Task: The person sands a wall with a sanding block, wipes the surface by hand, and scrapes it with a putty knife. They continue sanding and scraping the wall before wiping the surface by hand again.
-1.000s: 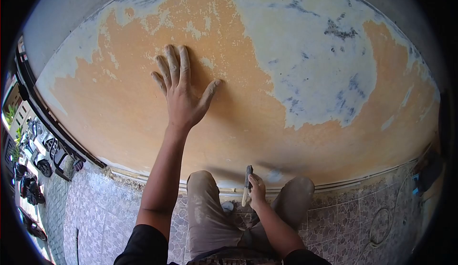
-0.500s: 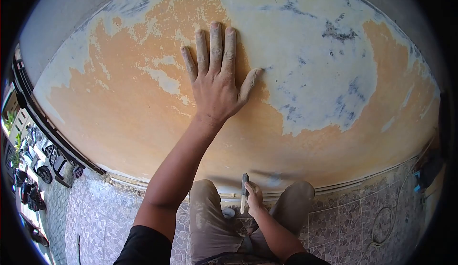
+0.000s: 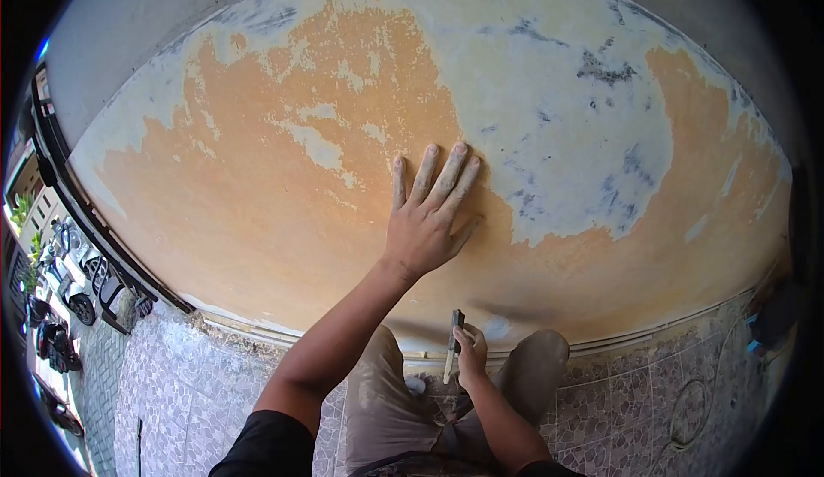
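Observation:
My left hand (image 3: 433, 211) lies flat against the wall (image 3: 257, 211), its fingers stretched out and dusted with pale powder. It rests on an orange-painted area, close to the edge of a large pale, scraped patch (image 3: 558, 117) marked with dark blue-grey smears. Lower down, between my knees, my right hand (image 3: 471, 355) is closed around a narrow scraper-like tool (image 3: 452, 353). The tool has a dark upper end and a pale lower end. It is held upright, apart from the wall, and its exact kind is hard to make out.
My dusty trouser knees (image 3: 536, 361) are close to the wall's foot, where thin pipes (image 3: 601, 340) run along. Patterned floor tiles (image 3: 232, 391) lie below. A loose cable (image 3: 687, 408) and a dark object with blue (image 3: 760, 331) are at right. Motorbikes (image 3: 64, 340) stand outside at left.
My left hand has slid down and to the right over the wall, from the upper orange area to a lower spot. The right hand with the tool has shifted slightly right in view.

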`<state>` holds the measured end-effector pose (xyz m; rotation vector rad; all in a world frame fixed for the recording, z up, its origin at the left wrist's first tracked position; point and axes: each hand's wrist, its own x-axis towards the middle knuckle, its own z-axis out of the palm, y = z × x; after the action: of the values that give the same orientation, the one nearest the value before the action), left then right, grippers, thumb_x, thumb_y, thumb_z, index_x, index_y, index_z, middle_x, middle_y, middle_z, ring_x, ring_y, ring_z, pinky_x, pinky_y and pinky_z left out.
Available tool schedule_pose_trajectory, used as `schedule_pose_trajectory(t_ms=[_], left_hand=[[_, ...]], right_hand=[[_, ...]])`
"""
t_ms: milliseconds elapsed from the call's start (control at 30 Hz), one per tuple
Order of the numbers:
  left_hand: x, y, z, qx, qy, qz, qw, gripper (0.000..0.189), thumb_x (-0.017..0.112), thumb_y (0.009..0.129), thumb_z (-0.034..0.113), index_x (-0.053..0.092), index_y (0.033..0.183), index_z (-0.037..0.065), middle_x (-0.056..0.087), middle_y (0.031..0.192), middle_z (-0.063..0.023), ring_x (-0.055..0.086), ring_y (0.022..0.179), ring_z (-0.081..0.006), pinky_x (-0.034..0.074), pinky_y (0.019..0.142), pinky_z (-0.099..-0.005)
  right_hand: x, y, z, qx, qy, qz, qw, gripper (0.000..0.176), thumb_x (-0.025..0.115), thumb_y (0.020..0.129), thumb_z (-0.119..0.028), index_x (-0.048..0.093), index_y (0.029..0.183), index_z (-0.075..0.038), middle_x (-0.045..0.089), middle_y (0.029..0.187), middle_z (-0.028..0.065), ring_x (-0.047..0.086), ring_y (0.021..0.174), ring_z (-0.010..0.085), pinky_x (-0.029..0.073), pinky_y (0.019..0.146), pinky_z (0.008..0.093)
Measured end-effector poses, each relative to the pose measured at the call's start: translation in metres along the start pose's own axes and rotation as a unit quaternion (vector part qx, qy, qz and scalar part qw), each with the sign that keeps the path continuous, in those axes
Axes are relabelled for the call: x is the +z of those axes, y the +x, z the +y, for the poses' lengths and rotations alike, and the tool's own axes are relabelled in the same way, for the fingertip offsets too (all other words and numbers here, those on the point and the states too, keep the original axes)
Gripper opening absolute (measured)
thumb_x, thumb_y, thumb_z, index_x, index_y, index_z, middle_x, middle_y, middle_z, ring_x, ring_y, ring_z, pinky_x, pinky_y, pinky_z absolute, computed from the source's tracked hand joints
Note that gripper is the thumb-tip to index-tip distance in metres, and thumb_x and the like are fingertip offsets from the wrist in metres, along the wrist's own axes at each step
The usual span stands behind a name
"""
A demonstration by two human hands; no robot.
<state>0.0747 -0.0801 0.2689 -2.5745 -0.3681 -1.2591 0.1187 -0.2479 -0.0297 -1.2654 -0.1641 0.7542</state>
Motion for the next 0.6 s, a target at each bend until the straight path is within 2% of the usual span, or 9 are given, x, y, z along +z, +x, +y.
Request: schedule_pose_trajectory(t_ms=[67, 167, 267, 300, 333, 467, 533, 567, 600], left_hand=[[-0.010, -0.021, 0.008, 0.009, 0.001, -0.035, 0.999, 0.086, 0.072, 0.090, 0.052, 0.036, 0.161, 0.017, 0.027, 0.170, -0.0098, 0.016, 0.158, -0.0367, 0.004, 0.126, -0.0612], [-0.023, -0.063, 0.018, -0.031, -0.270, -0.147, 0.951, 0.084, 0.073, 0.092, 0.042, 0.035, 0.160, 0.012, 0.038, 0.164, -0.0138, 0.026, 0.155, -0.0356, 0.013, 0.126, -0.0571], [-0.040, -0.098, 0.036, -0.232, -0.530, -0.220, 0.786, 0.080, 0.071, 0.097, 0.034, 0.032, 0.160, 0.004, 0.043, 0.159, -0.0226, 0.034, 0.153, -0.0343, 0.023, 0.125, -0.0462], [-0.034, -0.114, 0.040, -0.228, -0.531, -0.213, 0.788, 0.080, 0.071, 0.097, 0.034, 0.032, 0.160, 0.004, 0.043, 0.159, -0.0226, 0.034, 0.153, -0.0343, 0.023, 0.125, -0.0462], [-0.021, -0.132, 0.042, -0.243, -0.613, -0.183, 0.729, 0.077, 0.069, 0.099, 0.030, 0.031, 0.161, 0.004, 0.041, 0.160, -0.0217, 0.034, 0.152, -0.0326, 0.024, 0.125, -0.0451], [-0.037, -0.163, 0.055, -0.322, -0.791, -0.194, 0.483, 0.065, 0.060, 0.106, 0.019, 0.030, 0.160, 0.001, 0.047, 0.157, -0.0147, 0.040, 0.147, -0.0214, 0.030, 0.122, -0.0375], [-0.034, -0.182, 0.052, -0.306, -0.794, -0.214, 0.480, 0.061, 0.058, 0.107, 0.018, 0.033, 0.160, 0.003, 0.049, 0.157, -0.0089, 0.046, 0.142, -0.0170, 0.033, 0.119, -0.0348], [-0.036, -0.188, 0.051, -0.317, -0.788, -0.222, 0.480, 0.060, 0.058, 0.107, 0.018, 0.033, 0.160, 0.004, 0.050, 0.156, -0.0077, 0.047, 0.141, -0.0161, 0.034, 0.119, -0.0344], [-0.040, -0.193, 0.050, -0.307, -0.786, -0.223, 0.487, 0.060, 0.058, 0.107, 0.018, 0.033, 0.160, 0.004, 0.050, 0.156, -0.0077, 0.047, 0.141, -0.0161, 0.034, 0.119, -0.0344]], right_hand=[[-0.002, -0.011, -0.030, -0.060, -0.006, 0.005, 0.998, 0.053, 0.075, 0.095, -0.027, 0.053, 0.133, 0.003, 0.066, 0.113, 0.0079, 0.062, 0.102, 0.0145, 0.049, 0.090, 0.0310], [0.005, -0.043, -0.092, -0.047, 0.157, -0.002, 0.987, 0.051, 0.074, 0.097, -0.026, 0.053, 0.135, 0.001, 0.065, 0.110, 0.0064, 0.063, 0.097, 0.0145, 0.050, 0.088, 0.0302], [-0.002, -0.060, -0.115, -0.062, 0.185, -0.103, 0.975, 0.044, 0.064, 0.102, -0.028, 0.053, 0.136, -0.003, 0.064, 0.106, 0.0060, 0.064, 0.090, 0.0161, 0.052, 0.082, 0.0316], [-0.003, -0.066, -0.122, -0.051, 0.178, -0.161, 0.969, 0.043, 0.061, 0.103, -0.030, 0.053, 0.137, -0.004, 0.064, 0.105, 0.0062, 0.065, 0.089, 0.0165, 0.053, 0.080, 0.0322], [-0.005, -0.062, -0.110, -0.035, 0.178, -0.160, 0.970, 0.040, 0.053, 0.106, -0.045, 0.060, 0.119, -0.008, 0.066, 0.091, 0.0070, 0.064, 0.079, 0.0187, 0.051, 0.073, 0.0333], [0.017, -0.092, -0.130, 0.037, 0.219, -0.272, 0.936, 0.047, 0.049, 0.106, -0.048, 0.060, 0.120, -0.005, 0.068, 0.094, 0.0113, 0.066, 0.081, 0.0228, 0.053, 0.069, 0.0347], [0.011, -0.094, -0.109, 0.124, 0.269, -0.321, 0.899, 0.055, 0.045, 0.106, -0.053, 0.059, 0.126, -0.004, 0.069, 0.099, 0.0157, 0.069, 0.084, 0.0256, 0.057, 0.068, 0.0367], [0.006, -0.092, -0.103, 0.131, 0.279, -0.417, 0.855, 0.054, 0.047, 0.108, -0.046, 0.049, 0.140, -0.003, 0.066, 0.112, 0.0128, 0.066, 0.097, 0.0219, 0.056, 0.083, 0.0364], [0.007, -0.098, -0.096, 0.153, 0.260, -0.379, 0.875, 0.054, 0.046, 0.108, -0.047, 0.050, 0.139, -0.003, 0.066, 0.112, 0.0138, 0.066, 0.097, 0.0223, 0.056, 0.083, 0.0363]])
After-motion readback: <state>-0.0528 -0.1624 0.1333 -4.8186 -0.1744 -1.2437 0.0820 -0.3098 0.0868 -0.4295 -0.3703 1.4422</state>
